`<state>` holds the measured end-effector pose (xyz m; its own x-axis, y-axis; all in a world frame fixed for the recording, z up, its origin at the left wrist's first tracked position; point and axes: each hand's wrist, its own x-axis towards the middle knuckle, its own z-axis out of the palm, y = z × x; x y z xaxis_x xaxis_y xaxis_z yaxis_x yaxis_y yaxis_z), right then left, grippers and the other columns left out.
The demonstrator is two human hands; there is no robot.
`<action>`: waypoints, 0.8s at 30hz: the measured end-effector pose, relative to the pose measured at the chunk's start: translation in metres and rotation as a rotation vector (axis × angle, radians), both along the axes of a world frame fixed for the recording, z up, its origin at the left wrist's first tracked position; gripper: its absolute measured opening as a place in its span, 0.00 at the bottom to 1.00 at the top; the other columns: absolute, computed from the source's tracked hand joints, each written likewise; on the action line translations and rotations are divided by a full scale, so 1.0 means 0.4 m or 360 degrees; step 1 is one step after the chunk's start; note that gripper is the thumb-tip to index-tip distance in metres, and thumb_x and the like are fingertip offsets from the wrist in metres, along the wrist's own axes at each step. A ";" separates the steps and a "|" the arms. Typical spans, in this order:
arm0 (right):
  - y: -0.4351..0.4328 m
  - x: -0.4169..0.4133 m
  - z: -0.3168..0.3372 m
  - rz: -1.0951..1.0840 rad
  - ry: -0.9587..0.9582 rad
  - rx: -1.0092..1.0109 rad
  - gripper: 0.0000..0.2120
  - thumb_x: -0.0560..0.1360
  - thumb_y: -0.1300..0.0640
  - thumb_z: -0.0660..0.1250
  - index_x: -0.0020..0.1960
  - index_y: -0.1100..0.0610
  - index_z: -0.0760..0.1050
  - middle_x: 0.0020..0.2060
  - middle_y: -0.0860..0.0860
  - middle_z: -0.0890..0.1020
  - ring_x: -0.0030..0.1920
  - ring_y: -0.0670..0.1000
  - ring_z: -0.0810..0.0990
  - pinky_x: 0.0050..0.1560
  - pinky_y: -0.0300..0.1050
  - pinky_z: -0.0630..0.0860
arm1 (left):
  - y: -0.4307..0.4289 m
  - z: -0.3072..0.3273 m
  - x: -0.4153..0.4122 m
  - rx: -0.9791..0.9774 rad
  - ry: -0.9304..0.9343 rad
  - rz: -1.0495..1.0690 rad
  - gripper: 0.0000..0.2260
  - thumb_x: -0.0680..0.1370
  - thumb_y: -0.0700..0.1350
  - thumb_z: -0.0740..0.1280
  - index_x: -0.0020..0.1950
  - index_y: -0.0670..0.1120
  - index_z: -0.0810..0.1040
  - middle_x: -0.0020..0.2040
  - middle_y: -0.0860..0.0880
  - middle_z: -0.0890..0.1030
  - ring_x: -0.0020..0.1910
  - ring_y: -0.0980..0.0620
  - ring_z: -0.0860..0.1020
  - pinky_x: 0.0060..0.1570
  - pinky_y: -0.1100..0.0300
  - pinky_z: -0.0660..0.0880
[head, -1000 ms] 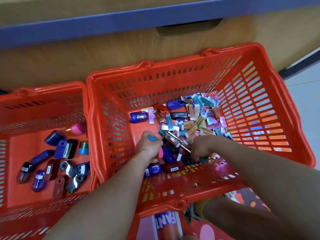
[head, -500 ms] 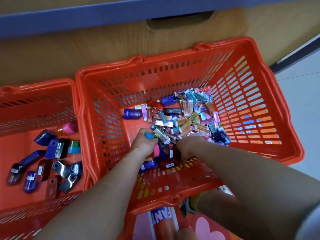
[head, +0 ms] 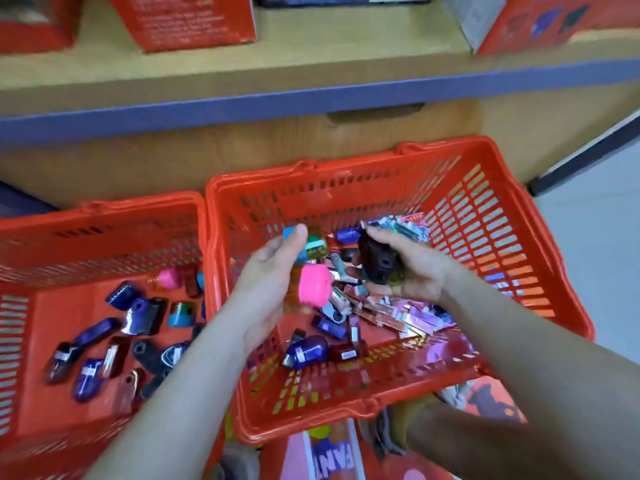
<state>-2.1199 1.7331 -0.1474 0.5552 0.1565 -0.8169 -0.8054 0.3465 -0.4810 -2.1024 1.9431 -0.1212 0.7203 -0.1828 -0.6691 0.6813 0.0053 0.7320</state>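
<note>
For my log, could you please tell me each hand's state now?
Left hand: grips the pink sharpener and smaller pieces.
Right hand: grips the black sharpener.

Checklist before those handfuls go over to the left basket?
1. Left hand grips the pink sharpener plus smaller blue and teal pieces: ok.
2. That multi-piece hold is secure: cannot tell, blurred.
3. Right hand holds the black sharpener: ok.
4. Both hands are above the pile in the right basket: ok.
5. Left basket shows bare floor beside its sharpeners: ok.
</note>
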 end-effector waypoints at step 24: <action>0.768 -0.028 0.012 -0.0227 -0.0006 -0.0058 0.20 0.77 0.66 0.62 0.67 0.56 0.71 0.56 0.55 0.77 0.57 0.53 0.77 0.59 0.49 0.72 | 0.611 -0.057 -0.091 0.0514 0.0134 0.0993 0.14 0.77 0.32 0.60 0.58 0.46 0.75 0.40 0.46 0.77 0.32 0.56 0.75 0.35 0.61 0.72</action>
<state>-2.1310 2.0403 -0.1424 0.5725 0.0464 -0.8186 -0.7476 0.4396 -0.4979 -2.1388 2.1875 -0.1441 0.5693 0.4643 -0.6784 0.6764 0.2044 0.7076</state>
